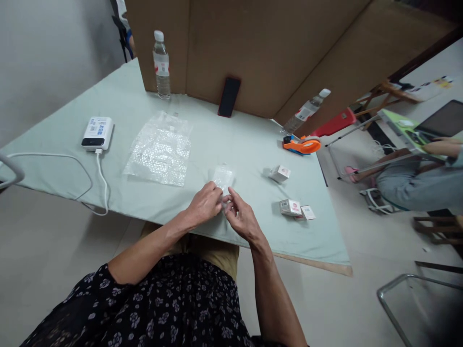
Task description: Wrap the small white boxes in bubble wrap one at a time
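A small translucent bubble-wrap piece (223, 176) lies at the front middle of the table, directly ahead of my fingertips. My left hand (205, 203) is closed on its near edge, with the fingers curled. From the other side, my right hand (241, 216) pinches the same near end between thumb and bent fingers. Whether anything is inside the wrap I cannot make out. To the left lies a larger flat bubble-wrap bag (161, 149), apart from both hands. Small white boxes stand to the right: one box (280, 173) farther back, another box (290, 207) nearer, touching a third box (306, 213).
An orange tape dispenser (304, 144) sits near the right edge. Water bottles (162, 67) (306, 113) and a phone (229, 97) lean or stand by the cardboard screen (231, 43). At left is a white power bank (97, 132) with a cable (103, 180). A person sits far right.
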A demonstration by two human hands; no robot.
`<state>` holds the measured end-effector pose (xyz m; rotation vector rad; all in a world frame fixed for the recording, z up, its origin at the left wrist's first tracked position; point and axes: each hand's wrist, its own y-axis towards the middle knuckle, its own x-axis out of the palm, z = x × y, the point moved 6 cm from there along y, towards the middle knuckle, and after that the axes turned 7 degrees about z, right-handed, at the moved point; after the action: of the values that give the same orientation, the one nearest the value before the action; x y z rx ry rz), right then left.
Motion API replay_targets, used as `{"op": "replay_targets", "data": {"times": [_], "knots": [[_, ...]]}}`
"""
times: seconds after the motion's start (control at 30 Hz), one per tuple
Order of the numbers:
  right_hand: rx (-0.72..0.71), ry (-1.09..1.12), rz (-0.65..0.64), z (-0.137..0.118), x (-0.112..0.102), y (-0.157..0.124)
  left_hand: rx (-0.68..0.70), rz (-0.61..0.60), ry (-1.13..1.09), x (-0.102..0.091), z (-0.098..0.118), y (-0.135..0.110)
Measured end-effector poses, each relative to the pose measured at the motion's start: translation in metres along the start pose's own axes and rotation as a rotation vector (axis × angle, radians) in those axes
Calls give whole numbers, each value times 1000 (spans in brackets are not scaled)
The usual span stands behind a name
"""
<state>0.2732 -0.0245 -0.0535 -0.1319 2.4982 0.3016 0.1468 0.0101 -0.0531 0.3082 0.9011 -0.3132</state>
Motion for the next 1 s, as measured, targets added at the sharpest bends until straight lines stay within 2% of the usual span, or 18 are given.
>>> {"op": "replay_targets", "data": {"times": [0.1,0.2,0.3,0.37,0.47,0.5,0.57,0.63,0.7,0.8,0.9,1.0], "knots": [[-26,-71,-59,-4,-2,5,-15,38,-154,-2,-5,1],[-71,-228,-88,-6,0,12,-130,64,-302,-2,-12,2],[-75,-314,-102,-6,0,16,-166,113,-344,-2,-13,3],[-49,-272,-122,-4,-1,16,-142,134,-322,0,-10,3],[9,-56,-141,0,-3,13,-130,137,-240,4,-8,1],[31,27,-118,2,-5,11,-131,132,-209,5,-7,1],[84,138,11,10,-12,9,-139,107,-161,6,-7,2],[147,149,200,20,-22,7,-152,67,-134,5,-7,4],[200,104,322,29,-27,5,-153,22,-115,4,-6,8],[192,33,331,32,-24,10,-143,-22,-98,3,-6,11],[92,-53,284,27,-17,22,-136,-5,-98,0,-5,11],[24,-152,212,24,-8,32,-72,7,-122,-4,1,9]]}}
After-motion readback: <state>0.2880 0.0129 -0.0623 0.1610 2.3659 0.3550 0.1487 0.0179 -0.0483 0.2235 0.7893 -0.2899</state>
